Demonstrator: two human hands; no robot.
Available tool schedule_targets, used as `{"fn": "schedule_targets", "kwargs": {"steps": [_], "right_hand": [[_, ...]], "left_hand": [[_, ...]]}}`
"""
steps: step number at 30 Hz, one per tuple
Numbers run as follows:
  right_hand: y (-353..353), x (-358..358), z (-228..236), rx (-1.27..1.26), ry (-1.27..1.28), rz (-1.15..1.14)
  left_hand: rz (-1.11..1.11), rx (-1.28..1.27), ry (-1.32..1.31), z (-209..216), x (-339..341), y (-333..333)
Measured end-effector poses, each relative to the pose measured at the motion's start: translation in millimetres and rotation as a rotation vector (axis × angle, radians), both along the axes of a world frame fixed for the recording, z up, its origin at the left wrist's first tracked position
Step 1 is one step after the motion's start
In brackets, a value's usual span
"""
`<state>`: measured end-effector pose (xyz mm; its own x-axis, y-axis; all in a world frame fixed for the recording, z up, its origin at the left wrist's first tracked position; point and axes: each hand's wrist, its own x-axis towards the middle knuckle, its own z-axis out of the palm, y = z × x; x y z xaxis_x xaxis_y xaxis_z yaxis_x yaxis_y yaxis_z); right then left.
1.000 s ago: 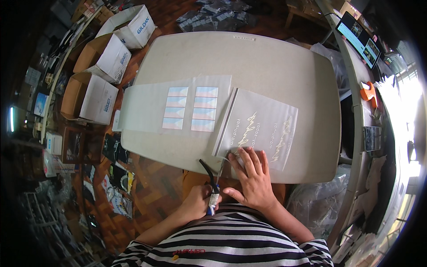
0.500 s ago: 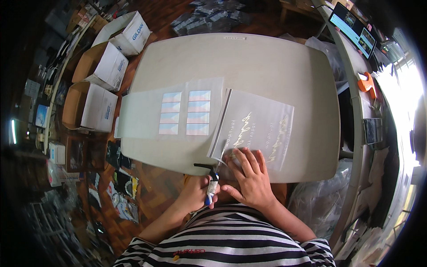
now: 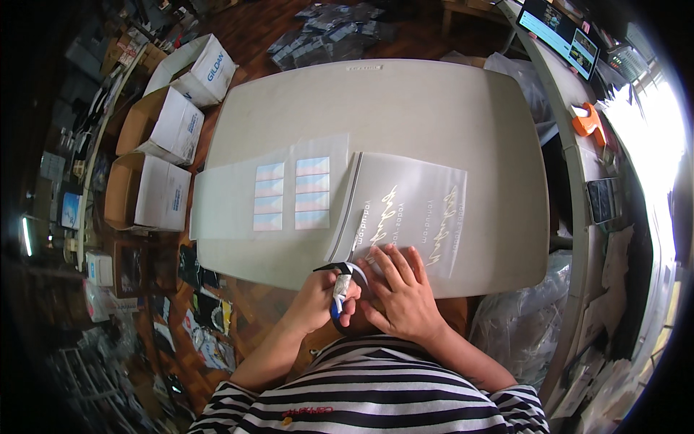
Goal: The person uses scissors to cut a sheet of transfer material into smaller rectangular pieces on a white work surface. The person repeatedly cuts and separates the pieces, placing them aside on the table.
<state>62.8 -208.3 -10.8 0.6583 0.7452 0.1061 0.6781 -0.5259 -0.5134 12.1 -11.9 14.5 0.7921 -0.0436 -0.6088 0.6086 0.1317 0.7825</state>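
On the table [image 3: 434, 101], a clear plastic sheet [image 3: 423, 170] carries gold script and small white lettering, with a dark strip along its left edge. My right hand [image 3: 403, 296] lies over its near edge, fingers stretched out and pressing down. My left hand [image 3: 311, 304] is closed around a small hand tool [image 3: 343, 286] with a black top, a light wrapped middle and a blue lower part. The black top meets the sheet's near left corner; I cannot make out the tool's exact kind. To the left, another clear sheet [image 3: 224, 192] bears two columns of pink, white and blue rectangles [image 3: 312, 194].
Open cardboard boxes [image 3: 163, 192] stand left of the table. On the right-hand counter lie an orange-handled tool [image 3: 590, 124], a phone [image 3: 601, 200] and a lit screen [image 3: 560, 32]. Plastic wrap [image 3: 531, 318] fills the space below it. Packaged items [image 3: 325, 36] lie on the floor beyond.
The tool in my left hand has come up to the sheet's near left corner, its black top now over it. My right hand stays on the sheet. The whole view has shifted slightly.
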Motion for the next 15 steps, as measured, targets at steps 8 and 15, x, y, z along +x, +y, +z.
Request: {"fn": "schedule_targets", "kwargs": {"steps": [8,15], "right_hand": [[-1.9,1.1,2.3,0.038,0.018,0.012],[-3.1,0.5,1.7,0.007,0.024,0.022]], "left_hand": [[0.056,-0.066,0.038,3.3,13.0,-2.5],[0.031,-0.102,-0.007,0.2,26.2,1.0]]}}
